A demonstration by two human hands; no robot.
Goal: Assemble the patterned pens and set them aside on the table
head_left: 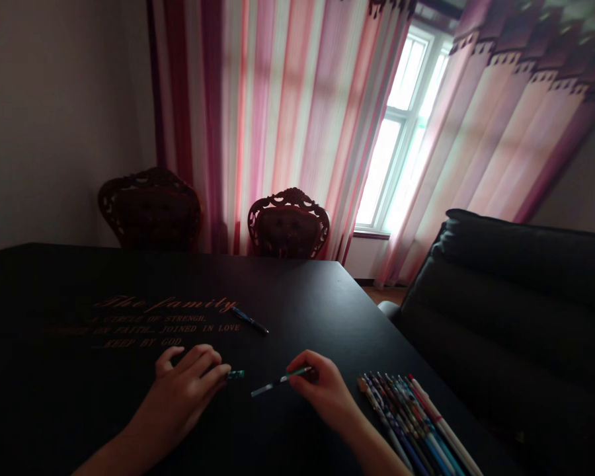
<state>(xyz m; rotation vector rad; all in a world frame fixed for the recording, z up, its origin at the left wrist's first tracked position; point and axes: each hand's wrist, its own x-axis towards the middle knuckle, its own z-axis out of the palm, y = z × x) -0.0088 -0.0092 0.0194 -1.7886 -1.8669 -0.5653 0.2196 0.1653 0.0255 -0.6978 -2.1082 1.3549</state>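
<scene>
My left hand point(186, 387) is closed, its thumb and fingers pinching a short green patterned piece, seemingly a pen barrel point(236, 375); most of it is hidden in the hand. To its right, my right hand point(324, 387) grips a slim pen refill point(272, 385) between thumb and forefinger. The refill is partly clear with a dark section, and its free end points left and down toward my left hand. A gap separates the two pieces. Beyond both hands, a dark blue pen point(250, 320) lies slanted on the black table point(297, 291).
Several pens point(411, 423) lie side by side near the table's right edge, close to my right forearm. Two carved chairs point(288, 228) stand behind the far edge. A black padded seat point(515, 317) is on the right, near striped curtains point(287, 119) and a window.
</scene>
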